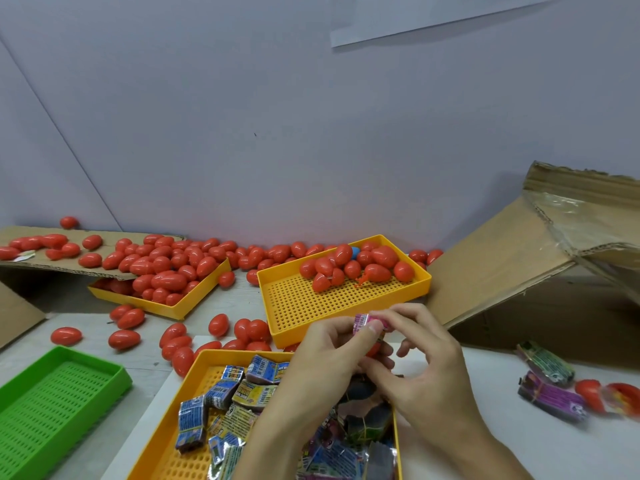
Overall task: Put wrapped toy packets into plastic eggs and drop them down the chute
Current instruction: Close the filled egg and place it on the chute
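1. A pink wrapped packet (367,322) is pinched between the left hand (325,355) and the right hand (420,355), held just above the near yellow tray (162,441). A glimpse of red, probably an egg half (374,348), is seen under the fingers; whether the packet is yet inside cannot be told.
2. The near yellow tray is seen to hold many more wrapped packets (221,393), blue, yellow and dark, so much filling appears to be left.
3. A second yellow tray (294,306) behind the hands carries a cluster of red eggs (360,266).
4. A third tray (180,308) and the table (86,327) are strewn with red eggs; which are filled cannot be told.
5. A sloped cardboard sheet (502,258) at right is judged to be the chute; no egg is seen on it.
6. Two packet bundles (547,393) lie at right.
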`<action>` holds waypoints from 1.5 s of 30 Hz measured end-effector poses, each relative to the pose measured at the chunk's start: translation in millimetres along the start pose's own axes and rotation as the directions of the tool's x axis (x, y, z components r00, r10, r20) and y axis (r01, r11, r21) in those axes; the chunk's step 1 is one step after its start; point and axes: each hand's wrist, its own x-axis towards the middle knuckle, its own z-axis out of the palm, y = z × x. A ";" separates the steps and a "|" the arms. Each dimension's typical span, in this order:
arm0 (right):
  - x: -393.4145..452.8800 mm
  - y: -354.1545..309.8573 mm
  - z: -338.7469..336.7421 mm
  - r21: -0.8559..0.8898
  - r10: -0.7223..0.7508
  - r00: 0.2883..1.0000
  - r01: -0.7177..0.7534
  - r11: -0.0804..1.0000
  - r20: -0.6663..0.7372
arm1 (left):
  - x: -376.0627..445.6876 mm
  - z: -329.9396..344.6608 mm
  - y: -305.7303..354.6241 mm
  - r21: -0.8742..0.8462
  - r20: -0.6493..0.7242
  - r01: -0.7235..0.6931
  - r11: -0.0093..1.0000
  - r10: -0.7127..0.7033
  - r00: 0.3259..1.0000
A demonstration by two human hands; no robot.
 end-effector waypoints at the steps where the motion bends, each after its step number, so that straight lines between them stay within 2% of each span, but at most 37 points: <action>1: -0.2 0.0 -0.1 -0.013 -0.009 1.000 0.009 1.000 -0.001 | 0.2 -0.5 -0.4 0.014 0.002 0.004 1.000 -0.004 1.000; 9: -0.5 2.1 -0.6 -0.025 -0.006 0.998 0.004 1.000 -0.055 | 0.9 0.0 -0.6 0.113 -0.003 0.015 0.994 -0.015 1.000; 18: 0.8 -3.6 -2.0 0.080 0.040 0.999 -0.038 0.996 -0.024 | 1.0 2.7 -4.0 0.083 -0.022 -0.051 0.995 0.053 0.998; 28: 1.4 3.8 0.8 0.064 0.070 0.996 -0.066 0.996 -0.059 | 4.5 5.7 -7.2 0.120 -0.034 -0.066 0.991 0.071 0.997; 34: 3.5 4.1 -1.2 0.100 0.116 0.992 -0.110 0.989 -0.059 | 3.2 10.0 -4.5 0.082 -0.068 -0.095 0.992 0.101 0.993; 38: 3.8 3.6 -1.3 0.092 0.114 0.993 -0.111 0.990 -0.029 | 2.9 6.8 -4.5 0.022 -0.107 -0.040 0.999 0.042 0.993; 45: 3.6 6.3 -1.1 0.084 0.113 0.993 -0.109 0.991 -0.043 | 0.6 6.5 -3.0 -0.026 -0.087 -0.001 1.000 -0.001 0.996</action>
